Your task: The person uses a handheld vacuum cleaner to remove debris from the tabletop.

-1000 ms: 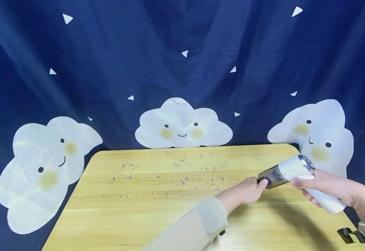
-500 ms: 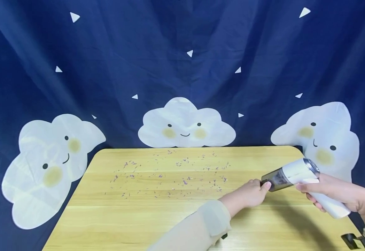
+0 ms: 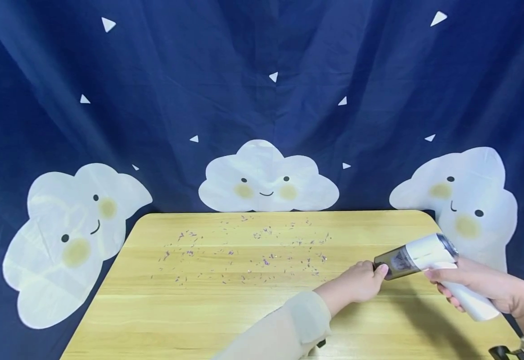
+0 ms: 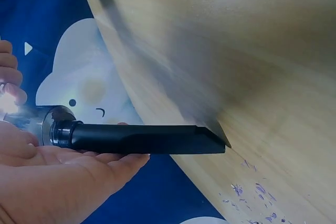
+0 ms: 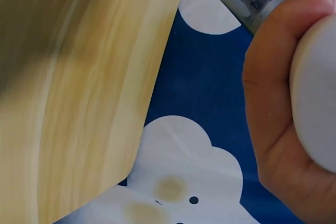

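A white handheld vacuum cleaner (image 3: pixel 428 251) is held above the right part of the table. My right hand (image 3: pixel 487 280) grips its white handle (image 3: pixel 471 300); in the right wrist view the fingers curl round that handle. At its front sits a smoky see-through dust cup (image 3: pixel 396 263) with a filter inside. My left hand (image 3: pixel 362 282) holds the front end, thumb against the cup. A long black crevice nozzle (image 4: pixel 131 139) with a slanted tip lies across the left fingers in the left wrist view. The head view hides this nozzle behind the left hand.
Purple paper-like shreds (image 3: pixel 266 261) are scattered over the back and middle of the wooden table (image 3: pixel 176 320). A dark blue curtain (image 3: pixel 226 75) with white clouds hangs close behind the table. The table's right edge passes below the right hand.
The view has shifted slightly. The vacuum cleaner's rear end and my right hand have dropped a little, while the left hand keeps its hold on the front. The shreds look unmoved.
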`<state>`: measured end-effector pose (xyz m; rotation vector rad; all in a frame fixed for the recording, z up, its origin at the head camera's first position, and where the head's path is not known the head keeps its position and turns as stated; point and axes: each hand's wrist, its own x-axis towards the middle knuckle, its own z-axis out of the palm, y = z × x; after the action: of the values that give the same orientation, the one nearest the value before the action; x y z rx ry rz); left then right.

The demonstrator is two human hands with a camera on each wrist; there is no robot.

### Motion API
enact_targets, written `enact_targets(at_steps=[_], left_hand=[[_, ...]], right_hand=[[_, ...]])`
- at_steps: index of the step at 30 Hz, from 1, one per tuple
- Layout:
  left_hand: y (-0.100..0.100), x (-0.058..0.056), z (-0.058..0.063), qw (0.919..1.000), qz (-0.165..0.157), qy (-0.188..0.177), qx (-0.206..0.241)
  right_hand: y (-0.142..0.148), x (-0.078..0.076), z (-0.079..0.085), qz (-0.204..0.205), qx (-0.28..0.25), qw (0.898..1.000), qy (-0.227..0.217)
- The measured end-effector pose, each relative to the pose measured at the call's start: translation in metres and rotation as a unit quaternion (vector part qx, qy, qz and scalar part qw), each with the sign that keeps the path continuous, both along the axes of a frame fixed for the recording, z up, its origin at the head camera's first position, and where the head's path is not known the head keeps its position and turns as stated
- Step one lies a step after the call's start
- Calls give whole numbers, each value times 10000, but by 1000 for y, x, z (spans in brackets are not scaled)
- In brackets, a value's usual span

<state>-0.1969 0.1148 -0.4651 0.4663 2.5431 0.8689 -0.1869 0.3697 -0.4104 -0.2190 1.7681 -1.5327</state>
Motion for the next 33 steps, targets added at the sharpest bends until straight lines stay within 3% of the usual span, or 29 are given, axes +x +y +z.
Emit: enact_targets(at_steps=[10,25,33], left_hand=[[-1,2,-4,9983,128,563,-121],[-3,10,-10,9971,652,366,-115],[-8,10,-10,9968,613,500,-118]], right_hand=[[-9,5,-4,-323,37,9995,22],[-16,7,-14,-263,-291,9987,-322],[-22,8,-16,-361,-264,9985,-320]])
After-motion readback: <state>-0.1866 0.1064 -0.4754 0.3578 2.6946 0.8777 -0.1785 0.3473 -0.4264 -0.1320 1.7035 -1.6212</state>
